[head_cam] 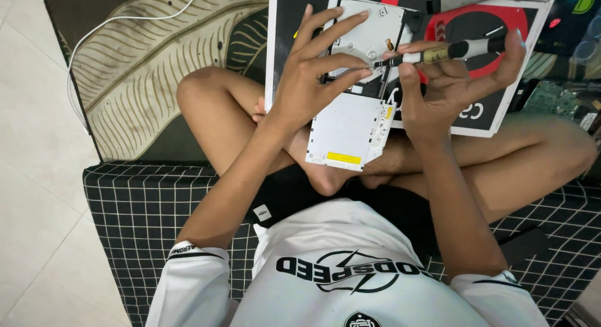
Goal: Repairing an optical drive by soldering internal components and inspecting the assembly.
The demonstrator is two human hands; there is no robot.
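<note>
Person seated cross-legged on a checked cushion, working over the lap. An opened disc drive lies flat on a dark printed board that rests across the shins; the drive's loose metal cover overhangs the board's near edge, toward the body. Left hand rests over the drive with fingers spread, fingertips pressing on the casing, apparently to keep it from sliding under tool pressure. Right hand is closed on a screwdriver: thumb and forefinger pinch the shaft near the tip, the remaining fingers and palm cup the dark end of the handle. Screwdriver long axis runs nearly level across the view, tip pointing toward the person's left and meeting the drive by the left fingertips, handle end pointing right. The drive's long axis runs away from the body. A white cable lies on the leaf-patterned mat beyond the left knee.
</note>
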